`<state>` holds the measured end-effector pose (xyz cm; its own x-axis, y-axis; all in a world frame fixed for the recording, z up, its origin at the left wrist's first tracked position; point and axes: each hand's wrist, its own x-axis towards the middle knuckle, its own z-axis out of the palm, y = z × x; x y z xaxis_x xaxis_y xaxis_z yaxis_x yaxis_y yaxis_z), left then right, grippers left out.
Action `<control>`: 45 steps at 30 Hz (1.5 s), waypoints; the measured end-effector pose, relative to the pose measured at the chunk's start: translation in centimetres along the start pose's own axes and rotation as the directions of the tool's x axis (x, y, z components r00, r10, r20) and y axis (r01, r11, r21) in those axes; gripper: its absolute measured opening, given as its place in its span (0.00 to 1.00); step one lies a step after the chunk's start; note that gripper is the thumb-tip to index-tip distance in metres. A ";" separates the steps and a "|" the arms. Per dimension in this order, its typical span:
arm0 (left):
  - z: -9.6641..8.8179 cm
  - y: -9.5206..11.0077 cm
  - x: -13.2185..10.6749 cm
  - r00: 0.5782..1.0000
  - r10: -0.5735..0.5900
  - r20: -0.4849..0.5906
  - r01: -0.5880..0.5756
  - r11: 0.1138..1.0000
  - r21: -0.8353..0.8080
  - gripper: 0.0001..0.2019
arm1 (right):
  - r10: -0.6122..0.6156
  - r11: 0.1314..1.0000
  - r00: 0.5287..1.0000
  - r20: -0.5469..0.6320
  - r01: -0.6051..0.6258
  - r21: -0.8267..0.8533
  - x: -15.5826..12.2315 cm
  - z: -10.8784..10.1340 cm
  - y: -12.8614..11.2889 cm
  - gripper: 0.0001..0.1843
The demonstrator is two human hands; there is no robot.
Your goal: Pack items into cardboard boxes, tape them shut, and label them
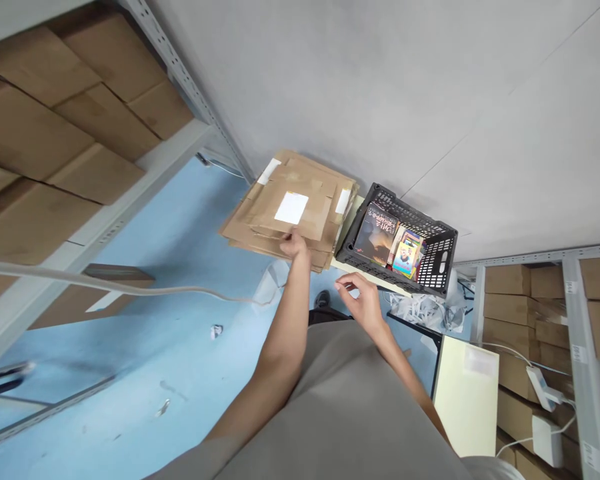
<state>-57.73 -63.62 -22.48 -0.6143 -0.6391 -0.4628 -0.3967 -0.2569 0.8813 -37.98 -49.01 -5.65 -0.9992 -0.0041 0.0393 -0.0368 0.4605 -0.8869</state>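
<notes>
A stack of flattened cardboard (265, 223) lies against the wall. On top of it is a flat brown cardboard mailer (307, 193) with a white label (291, 208). My left hand (295, 245) is closed at the near edge of this mailer, its fingers partly hidden. To the right stands a black plastic crate (360, 260) of books, among them a dark-covered book (377, 233) and a colourful yellow-and-blue one (407, 258). Just in front of the crate is my right hand (363, 299), thumb and forefinger curled together, with nothing visible between them.
Shelves of cardboard boxes (55, 127) rise on the left, and more boxes (505, 287) fill racks on the right. A white cable (180, 289) crosses at left. Crumpled white scraps (420, 312) lie below the crate. A pale yellow tabletop (465, 407) is at lower right.
</notes>
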 end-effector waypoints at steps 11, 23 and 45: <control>-0.2 11.5 -6.4 0.870 0.288 0.401 -0.081 0.885 -0.458 0.15 | 0.110 0.993 0.919 -0.380 -0.089 0.074 -1.1 -6.4 -0.1 0.16; 9.9 1.1 -26.4 0.369 -0.051 0.928 -0.027 0.998 0.065 0.04 | 0.083 0.879 0.262 -0.961 -0.474 -0.053 -15.6 -20.8 5.6 0.32; 5.8 -26.3 -67.7 -0.284 -0.305 0.909 -0.522 0.844 0.121 0.12 | 0.396 0.727 -0.449 -0.801 -0.380 0.572 -59.5 -24.3 19.8 0.25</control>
<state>-9.70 -9.38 -14.93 -0.3245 0.9187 -0.2249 -0.0966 0.2044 0.9741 21.14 -18.10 -14.42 0.4457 0.8952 -0.0003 0.3447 -0.1720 -0.9228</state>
